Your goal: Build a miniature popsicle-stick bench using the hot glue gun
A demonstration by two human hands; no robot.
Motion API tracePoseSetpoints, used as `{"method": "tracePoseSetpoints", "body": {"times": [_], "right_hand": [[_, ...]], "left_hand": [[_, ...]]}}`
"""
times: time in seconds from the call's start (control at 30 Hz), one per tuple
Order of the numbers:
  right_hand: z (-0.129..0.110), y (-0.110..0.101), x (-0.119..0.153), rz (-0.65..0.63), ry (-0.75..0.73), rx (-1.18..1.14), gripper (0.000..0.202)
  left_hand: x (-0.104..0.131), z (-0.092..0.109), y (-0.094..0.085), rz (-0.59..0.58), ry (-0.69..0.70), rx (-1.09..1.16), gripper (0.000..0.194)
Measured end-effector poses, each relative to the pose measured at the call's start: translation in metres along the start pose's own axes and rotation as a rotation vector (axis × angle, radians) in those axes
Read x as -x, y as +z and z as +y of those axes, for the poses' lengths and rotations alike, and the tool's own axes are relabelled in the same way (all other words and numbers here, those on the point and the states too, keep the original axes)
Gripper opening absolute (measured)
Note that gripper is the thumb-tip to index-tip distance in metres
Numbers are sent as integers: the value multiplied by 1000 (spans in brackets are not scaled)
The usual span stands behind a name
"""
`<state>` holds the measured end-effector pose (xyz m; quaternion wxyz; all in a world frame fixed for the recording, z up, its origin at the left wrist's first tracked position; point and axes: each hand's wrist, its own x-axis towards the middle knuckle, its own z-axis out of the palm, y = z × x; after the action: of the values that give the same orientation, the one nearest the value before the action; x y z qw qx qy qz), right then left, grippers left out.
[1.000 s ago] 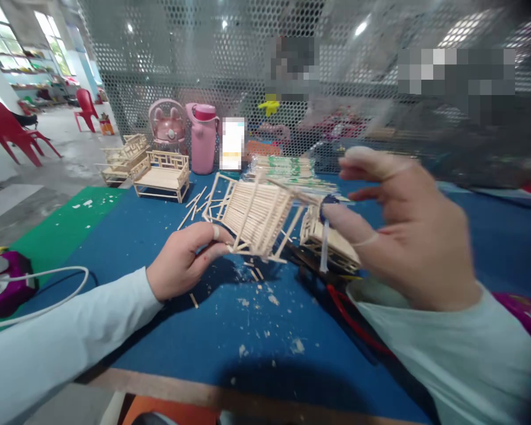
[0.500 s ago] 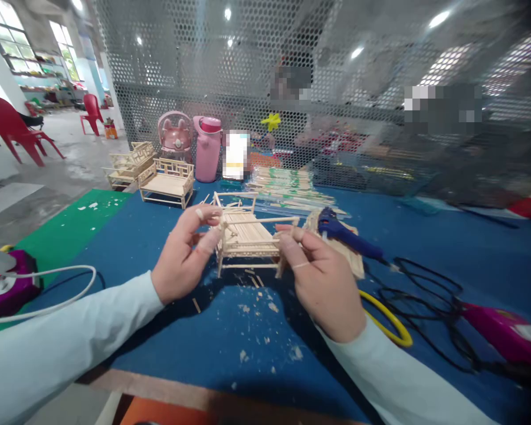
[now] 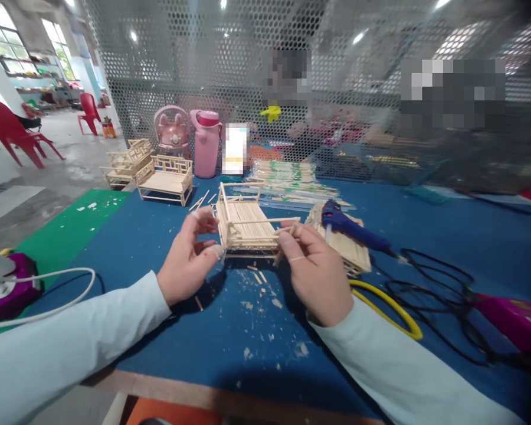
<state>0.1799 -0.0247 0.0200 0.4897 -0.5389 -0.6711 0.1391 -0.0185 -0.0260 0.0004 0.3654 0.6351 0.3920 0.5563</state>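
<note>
A small frame of pale wooden sticks point(image 3: 248, 221), shaped like a bench with rails, is between my hands above the blue table mat point(image 3: 159, 336). My right hand point(image 3: 316, 268) pinches its right front corner, thumb and fingers pressed together near the end of a rail. My left hand point(image 3: 190, 257) is at its left side, fingers curved and parted from the thumb, with the thumb tip near the lower left corner. A blue glue gun point(image 3: 354, 230) lies right of my right hand on another stick piece point(image 3: 354, 254).
Finished small benches point(image 3: 166, 177) stand at the back left, near a pink bottle point(image 3: 206, 144) and a lit phone point(image 3: 235, 150). Bagged sticks point(image 3: 287, 177) lie behind the frame. Black cables and a yellow ring point(image 3: 389, 310) are at right; perforated metal stands behind.
The frame has tipped, showing more of its slatted top. My left fingers have spread from its left corner, while my right hand keeps its pinch. The view has shifted slightly.
</note>
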Motion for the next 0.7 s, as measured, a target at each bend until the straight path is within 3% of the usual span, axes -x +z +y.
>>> {"method": "tracePoseSetpoints", "body": {"times": [0.17, 0.23, 0.3, 0.37, 0.4, 0.47, 0.53, 0.7], "right_hand": [[6, 9, 1, -32, 89, -114, 20], [4, 11, 5, 18, 75, -156, 30], [-3, 8, 11, 175, -42, -124, 40], [-14, 2, 18, 325, -260, -56, 34], [-19, 0, 21, 326, -364, -24, 26], [-26, -2, 25, 174, -441, 44, 11], [-28, 0, 24, 2, -338, 94, 5], [-24, 13, 15, -78, -77, 37, 23]], "left_hand": [[0, 0, 2, -77, 34, -236, 9], [-1, 0, 2, -90, 71, -308, 5], [-1, -1, 2, -113, 80, -344, 6], [-1, -1, 2, -128, 67, -336, 5], [-1, -1, 2, -134, 65, -324, 7], [-1, -2, 3, -142, 72, -309, 10], [-2, -3, 3, -138, 94, -319, 7], [-3, -4, 4, -129, 110, -330, 4]]}}
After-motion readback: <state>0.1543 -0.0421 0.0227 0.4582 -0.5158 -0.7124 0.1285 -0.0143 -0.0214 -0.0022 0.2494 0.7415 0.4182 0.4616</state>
